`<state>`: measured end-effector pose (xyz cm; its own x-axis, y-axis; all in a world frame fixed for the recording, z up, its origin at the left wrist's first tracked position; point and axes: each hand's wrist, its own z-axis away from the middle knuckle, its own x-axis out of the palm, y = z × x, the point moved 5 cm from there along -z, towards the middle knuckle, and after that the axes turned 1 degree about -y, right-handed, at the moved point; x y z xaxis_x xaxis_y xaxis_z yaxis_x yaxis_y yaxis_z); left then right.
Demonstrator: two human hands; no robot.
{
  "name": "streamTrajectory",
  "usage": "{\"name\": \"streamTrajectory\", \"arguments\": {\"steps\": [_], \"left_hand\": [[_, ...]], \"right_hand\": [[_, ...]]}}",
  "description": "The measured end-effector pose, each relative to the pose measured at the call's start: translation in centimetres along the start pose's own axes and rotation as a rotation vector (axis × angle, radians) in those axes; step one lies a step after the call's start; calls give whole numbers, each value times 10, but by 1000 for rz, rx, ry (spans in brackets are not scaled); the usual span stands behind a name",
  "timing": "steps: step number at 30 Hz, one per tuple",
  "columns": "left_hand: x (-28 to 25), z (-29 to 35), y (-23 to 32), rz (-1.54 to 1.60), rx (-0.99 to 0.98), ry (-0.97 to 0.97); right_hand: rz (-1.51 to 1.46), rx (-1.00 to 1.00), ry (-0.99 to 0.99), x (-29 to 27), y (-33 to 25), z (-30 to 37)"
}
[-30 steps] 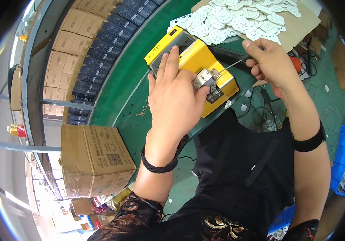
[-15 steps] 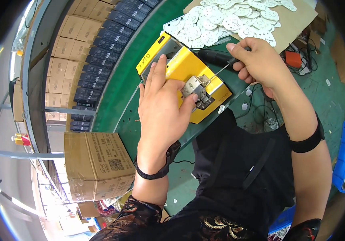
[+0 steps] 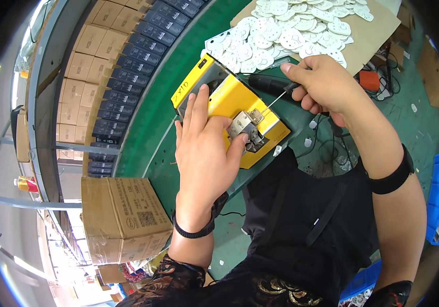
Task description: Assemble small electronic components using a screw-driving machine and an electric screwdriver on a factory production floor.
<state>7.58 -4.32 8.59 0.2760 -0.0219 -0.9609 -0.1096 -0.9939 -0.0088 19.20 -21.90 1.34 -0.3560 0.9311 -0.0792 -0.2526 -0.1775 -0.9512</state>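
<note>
right hand still clasps screwdriver, left hand spread on yellow housing, all lower in view.

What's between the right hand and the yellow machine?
In the head view, a screwdriver's thin shaft runs from the right hand toward the metal bracket on the yellow machine; a black tool lies just behind it.

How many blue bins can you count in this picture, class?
2: one blue bin near the right edge, another at the lower right, partly covered; more may be hidden.
</note>
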Motion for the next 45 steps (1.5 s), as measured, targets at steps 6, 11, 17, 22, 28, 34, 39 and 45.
{"name": "streamTrajectory", "arguments": {"steps": [6,11,17,22,28,34,39,45], "left_hand": [[0,0,-1,-5,-4,-13],[-2,-1,1,-45,-5,-14],[-2,-2,0,-4,-9,-14],[-3,-2,2,-27,-17,-27],[-5,-2,2,-35,-24,-38],[-2,-3,2,-33,-20,-58],[-6,-4,3,-39,-28,-74],[-3,-6,4,-43,-36,-93]], "right_hand": [[17,-34,6,0,-4,0],[5,-33,-29,-1,-5,-1],[-107,-38,-95,-3,-3,-3],[-177,55,-233,-5,-1,-3],[-190,36,-415,-8,2,-8],[-37,43,-468,-7,-7,-9],[223,-140,-467,-10,-11,-15],[413,-339,-442,-14,-24,-19]]}}
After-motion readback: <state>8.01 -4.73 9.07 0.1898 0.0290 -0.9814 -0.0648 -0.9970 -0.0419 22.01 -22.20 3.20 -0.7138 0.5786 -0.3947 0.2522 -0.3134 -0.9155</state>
